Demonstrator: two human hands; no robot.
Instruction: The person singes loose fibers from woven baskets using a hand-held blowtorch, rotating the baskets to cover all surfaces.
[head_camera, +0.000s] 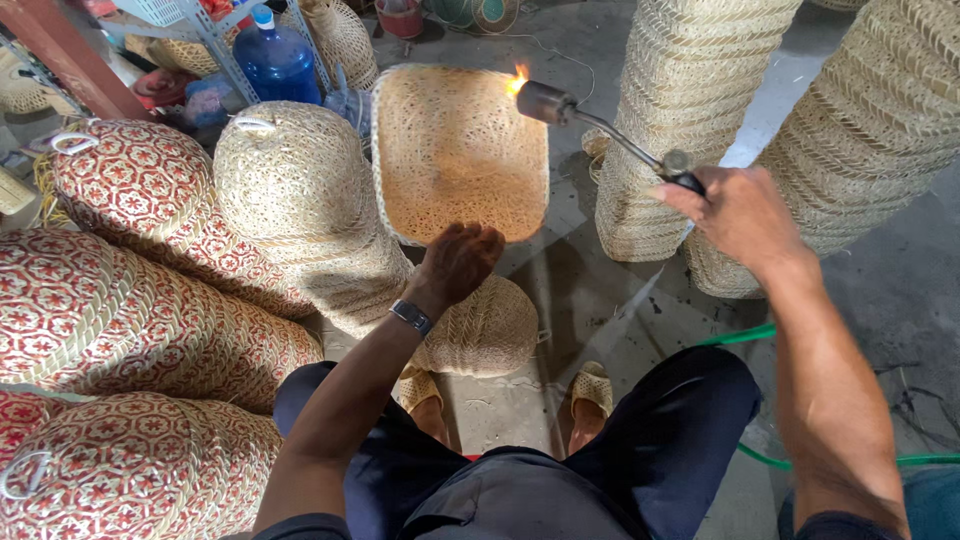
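Tilting up at centre frame, a shallow woven basket (455, 150), its lower rim gripped by the left hand (460, 262) with fingers curled over the edge. Clamped around the handle of a gas torch (610, 130) at upper right, the right hand (735, 212) (flame licking the basket's top corner). Stacked at left, red-patterned baskets (130, 330); standing upper right, tall piles of plain baskets (690, 110); trailing lower right, a green hose (760, 455).
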